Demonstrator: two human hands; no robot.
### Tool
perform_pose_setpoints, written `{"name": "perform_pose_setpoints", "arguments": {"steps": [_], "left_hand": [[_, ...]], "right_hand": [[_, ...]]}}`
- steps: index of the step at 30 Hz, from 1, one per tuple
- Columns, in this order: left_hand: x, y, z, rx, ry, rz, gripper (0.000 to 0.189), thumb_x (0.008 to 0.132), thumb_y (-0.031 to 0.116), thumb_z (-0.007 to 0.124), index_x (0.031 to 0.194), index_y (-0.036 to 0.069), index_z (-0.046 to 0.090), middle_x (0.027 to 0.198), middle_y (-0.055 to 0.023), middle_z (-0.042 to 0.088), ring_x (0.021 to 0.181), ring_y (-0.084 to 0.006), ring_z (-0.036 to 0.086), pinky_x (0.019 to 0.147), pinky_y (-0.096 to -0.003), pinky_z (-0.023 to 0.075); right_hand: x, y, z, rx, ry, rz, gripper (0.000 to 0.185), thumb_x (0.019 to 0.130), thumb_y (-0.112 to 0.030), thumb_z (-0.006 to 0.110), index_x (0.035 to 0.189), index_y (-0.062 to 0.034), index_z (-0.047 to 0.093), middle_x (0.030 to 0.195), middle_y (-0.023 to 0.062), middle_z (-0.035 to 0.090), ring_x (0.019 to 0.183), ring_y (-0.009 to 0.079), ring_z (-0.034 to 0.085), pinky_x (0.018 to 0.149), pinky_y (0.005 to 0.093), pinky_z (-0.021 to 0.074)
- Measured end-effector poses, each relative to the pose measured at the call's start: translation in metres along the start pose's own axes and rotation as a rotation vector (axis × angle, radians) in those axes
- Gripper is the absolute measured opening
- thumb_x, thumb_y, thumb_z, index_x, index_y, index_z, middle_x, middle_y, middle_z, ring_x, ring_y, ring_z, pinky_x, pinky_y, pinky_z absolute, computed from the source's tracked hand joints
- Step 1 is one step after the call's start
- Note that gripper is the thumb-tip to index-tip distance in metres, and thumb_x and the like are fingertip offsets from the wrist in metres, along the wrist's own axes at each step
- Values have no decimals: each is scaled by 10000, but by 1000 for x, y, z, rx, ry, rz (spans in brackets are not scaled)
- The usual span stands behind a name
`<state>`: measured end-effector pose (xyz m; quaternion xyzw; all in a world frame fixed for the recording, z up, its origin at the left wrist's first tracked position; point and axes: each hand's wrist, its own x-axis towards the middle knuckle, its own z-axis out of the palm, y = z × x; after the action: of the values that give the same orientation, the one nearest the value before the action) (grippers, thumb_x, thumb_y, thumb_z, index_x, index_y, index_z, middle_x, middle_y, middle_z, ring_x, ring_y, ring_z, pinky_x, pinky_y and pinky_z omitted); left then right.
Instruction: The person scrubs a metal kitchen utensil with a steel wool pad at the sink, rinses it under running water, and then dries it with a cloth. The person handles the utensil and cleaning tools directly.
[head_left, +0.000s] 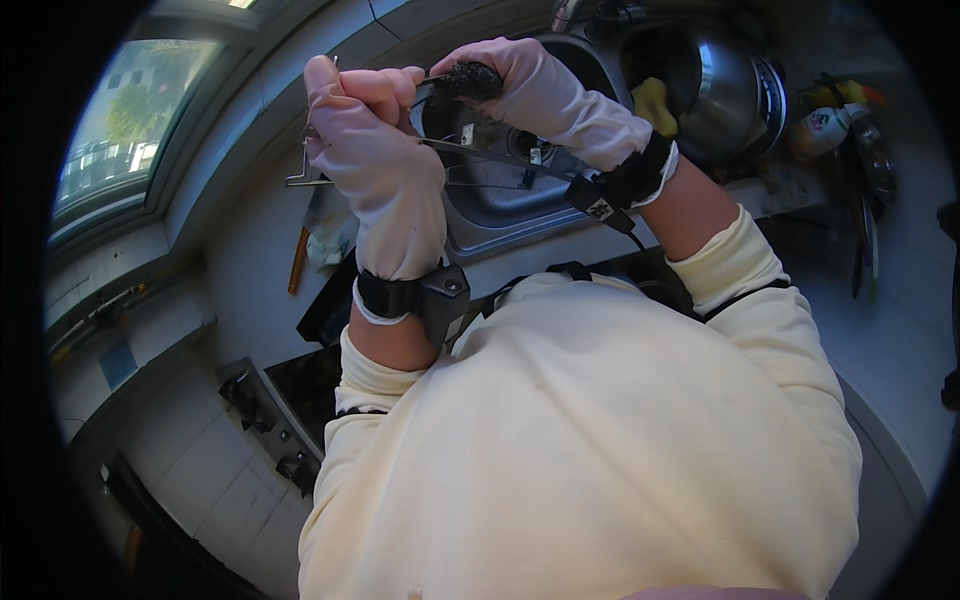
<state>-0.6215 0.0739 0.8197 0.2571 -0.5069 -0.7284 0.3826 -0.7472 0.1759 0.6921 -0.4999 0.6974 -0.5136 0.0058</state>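
Observation:
My left hand (375, 142), in a pale pink glove, is closed around part of a thin metal wire rack or frame (495, 156), whose bars stick out on both sides of the fist. My right hand (525, 86), gloved alike, pinches a dark steel-wool scrubber (469, 81) against a bar of that metal piece. Both hands are raised over the near-left part of a stainless steel sink (495, 225). Small objects lie in the basin around the drain (531, 144); what they are I cannot tell. Both wrists wear black straps with a device.
Right of the basin are a yellow sponge (654, 106), a large steel pot (731, 105) and a bottle with a label (825, 129). A faucet (564, 15) rises behind the sink. A pale cloth (327, 246) and an orange-brown handle (298, 261) lie on the left counter, near a window (135, 120).

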Motion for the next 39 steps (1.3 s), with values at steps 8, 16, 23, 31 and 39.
{"name": "perform_pose_setpoints", "arguments": {"steps": [8, 16, 23, 31, 39], "left_hand": [[1, -52, -30, 15, -336, 198, 671, 1163, 500, 543, 666, 64, 656, 693, -46, 659, 739, -189, 654, 782, -376, 539], [-24, -116, -24, 76, -644, 98, 535, 1160, 305, 603, 703, 45, 699, 698, -34, 687, 717, -174, 652, 733, -370, 531], [-29, -158, -13, 192, -777, 76, 494, 1135, 257, 612, 700, 47, 714, 679, -26, 702, 648, -159, 636, 689, -346, 502], [-23, -158, 12, 405, -803, -163, 505, 1144, 406, 620, 762, 99, 742, 698, -3, 697, 646, -115, 632, 653, -304, 507], [-4, -172, 49, 345, -671, -239, 490, 1100, 525, 658, 980, 69, 792, 808, -13, 720, 751, -107, 657, 721, -290, 522]], "right_hand": [[-100, 55, -33, -101, 247, 726, 438, 938, -83, 834, 1358, -109, 712, 1236, 69, 750, 1161, 229, 734, 1019, 352, 599], [-53, 173, -125, 221, 772, 733, 489, 862, 15, 860, 1320, -115, 751, 1150, 30, 776, 1070, 160, 722, 966, 336, 612], [-2, 212, -167, 68, 284, 1016, 582, 794, -51, 853, 1366, -72, 749, 1215, 79, 771, 1132, 242, 706, 1041, 376, 541], [-25, 195, -151, 122, 509, 989, 583, 836, -116, 892, 1381, -50, 696, 1244, 109, 759, 1151, 260, 709, 1035, 394, 565], [-119, 76, -90, 254, 589, 901, 540, 920, -115, 844, 1427, -111, 656, 1348, 112, 700, 1268, 294, 681, 1081, 453, 577]]}}
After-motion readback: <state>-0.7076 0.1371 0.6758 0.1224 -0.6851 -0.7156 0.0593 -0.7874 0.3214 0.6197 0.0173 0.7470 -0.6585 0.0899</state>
